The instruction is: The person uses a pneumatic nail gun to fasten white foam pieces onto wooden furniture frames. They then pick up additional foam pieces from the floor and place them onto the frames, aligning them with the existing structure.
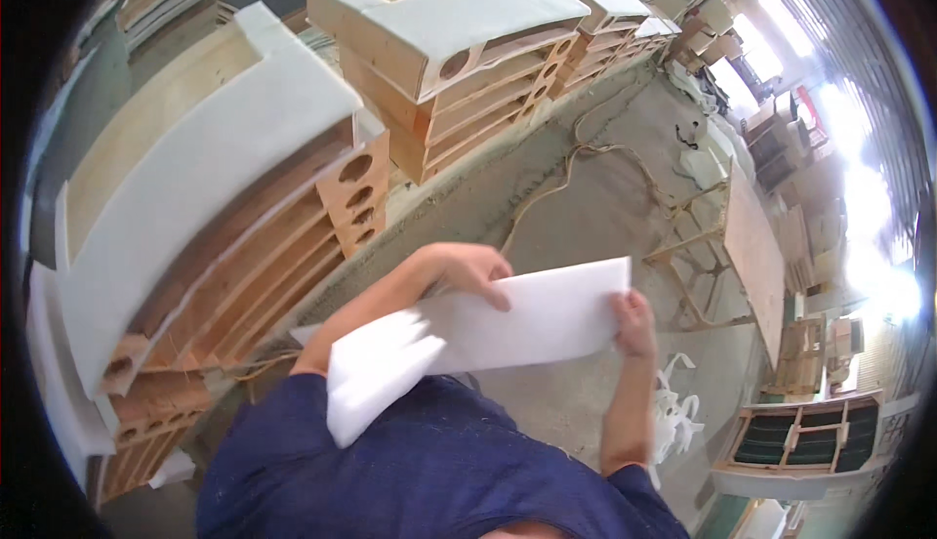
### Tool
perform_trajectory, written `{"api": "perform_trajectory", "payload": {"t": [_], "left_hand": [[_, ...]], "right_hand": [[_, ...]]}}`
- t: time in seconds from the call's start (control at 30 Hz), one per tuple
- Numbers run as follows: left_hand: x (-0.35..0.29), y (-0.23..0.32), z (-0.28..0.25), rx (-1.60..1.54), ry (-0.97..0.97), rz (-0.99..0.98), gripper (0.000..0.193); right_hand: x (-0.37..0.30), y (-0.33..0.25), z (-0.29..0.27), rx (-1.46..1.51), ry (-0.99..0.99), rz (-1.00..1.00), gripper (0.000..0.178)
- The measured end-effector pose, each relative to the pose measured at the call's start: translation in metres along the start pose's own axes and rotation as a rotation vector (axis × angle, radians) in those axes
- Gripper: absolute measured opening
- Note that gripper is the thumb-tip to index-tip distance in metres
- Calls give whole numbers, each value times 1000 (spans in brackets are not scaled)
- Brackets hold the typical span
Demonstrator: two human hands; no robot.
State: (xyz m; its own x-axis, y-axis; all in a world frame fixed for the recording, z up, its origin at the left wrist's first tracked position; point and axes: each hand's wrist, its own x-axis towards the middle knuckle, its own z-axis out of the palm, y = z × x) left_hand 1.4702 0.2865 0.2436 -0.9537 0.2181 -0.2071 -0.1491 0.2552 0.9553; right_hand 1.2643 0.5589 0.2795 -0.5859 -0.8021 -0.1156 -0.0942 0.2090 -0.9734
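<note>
A long white foam sheet (547, 316) is stretched between my hands in front of my chest. My left hand (472, 271) is closed over its upper edge, the thumb lying on the near face. At its right end, my right hand (634, 324) grips the edge with bent fingers. Toward my left forearm, more white foam layers (381, 375) hang in a folded bunch with ragged ends, against my dark blue shirt. Whether these layers join the stretched sheet I cannot tell. Blur softens the foam and both hands.
Curved wooden frames with white-padded tops stand in a row at left, the nearest padded frame (215, 187) beside my left arm. A plywood panel (753, 264) on thin wooden framing leans at right. White scraps (675, 412) lie on the concrete floor (547, 231) by my right arm.
</note>
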Motion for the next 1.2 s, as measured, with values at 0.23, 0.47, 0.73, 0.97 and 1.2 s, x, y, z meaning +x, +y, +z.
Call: {"api": "perform_trajectory", "payload": {"t": [0.23,0.47,0.73,0.97,1.2], "left_hand": [[-53,-60,-29,-137,347,-116,45],[-79,26,-13,-121,985,-317,30],[-101,46,10,-232,1396,-340,31],[-80,29,0,-257,1842,-300,31],[-39,42,-50,88,2079,-605,26]], "right_hand": [[200,-84,-3,-345,-276,-296,21],[343,-170,121,-27,-1115,-362,37],[381,-226,210,-415,-1032,-854,15],[483,-339,337,-471,-490,-1391,21],[575,-347,521,60,-860,-874,22]]}}
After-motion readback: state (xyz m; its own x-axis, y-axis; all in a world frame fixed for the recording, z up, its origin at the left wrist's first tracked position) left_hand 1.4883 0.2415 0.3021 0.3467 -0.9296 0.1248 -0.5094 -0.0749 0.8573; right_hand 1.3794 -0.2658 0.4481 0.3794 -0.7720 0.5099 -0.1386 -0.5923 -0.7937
